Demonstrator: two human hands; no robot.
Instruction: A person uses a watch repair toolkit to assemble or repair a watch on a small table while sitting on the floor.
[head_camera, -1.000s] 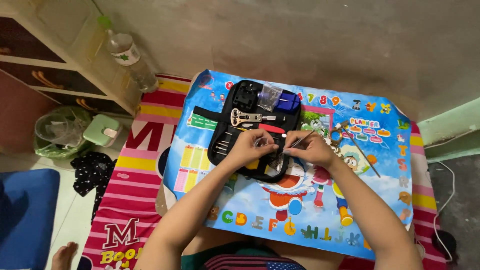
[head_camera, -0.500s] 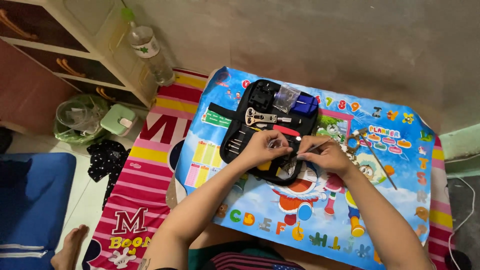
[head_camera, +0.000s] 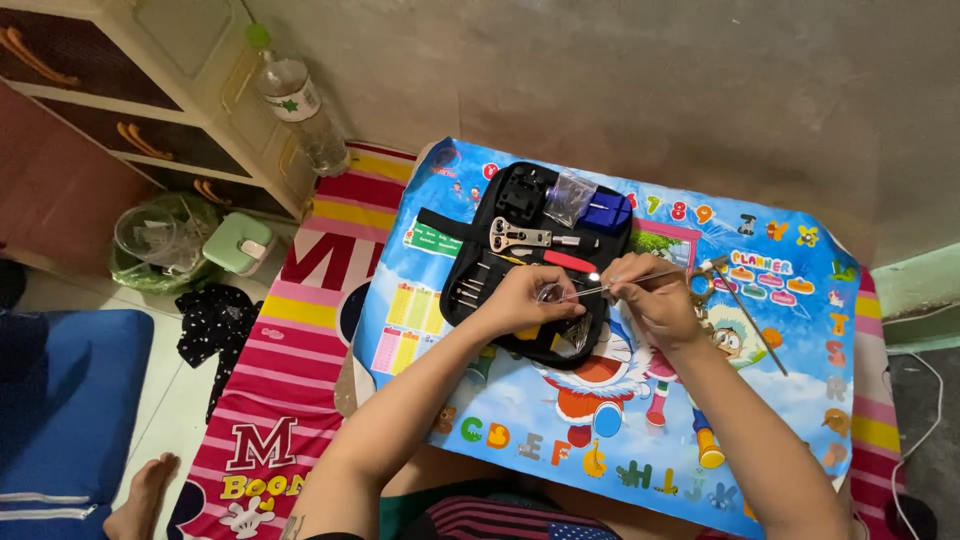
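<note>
The left hand (head_camera: 525, 300) is curled shut around a small clear piece (head_camera: 549, 292), pinched between thumb and fingertips just above the lower half of the black tool case (head_camera: 470, 262). The right hand (head_camera: 650, 298) is closed in a narrow pinch on a thin metal tool (head_camera: 618, 284), which lies nearly level, its tip reaching left to the clear piece in the left hand; whether tip and piece touch is too small to tell. Both hands hover over the right part of the open case, close together.

The case lies open on a low bench covered by a colourful cartoon mat (head_camera: 800, 330) with letters and numbers along its edges. Inside the case sit a silver wrench-like tool (head_camera: 515, 237), a red-handled tool (head_camera: 570, 262), a row of slim drivers (head_camera: 472, 285) at the left, a black holder block (head_camera: 522, 192) at the top, a clear plastic bag (head_camera: 568, 196) and a blue block (head_camera: 606, 213) beside it. To the right of the right hand a long thin tool (head_camera: 750, 312) lies slanted on the mat.

Under the bench is a striped pink rug (head_camera: 290, 340). A plastic bottle (head_camera: 295, 100) stands against a cream cabinet (head_camera: 150, 90) at upper left, with a green bin (head_camera: 160, 245) and a small green container (head_camera: 238, 243) near it
</note>
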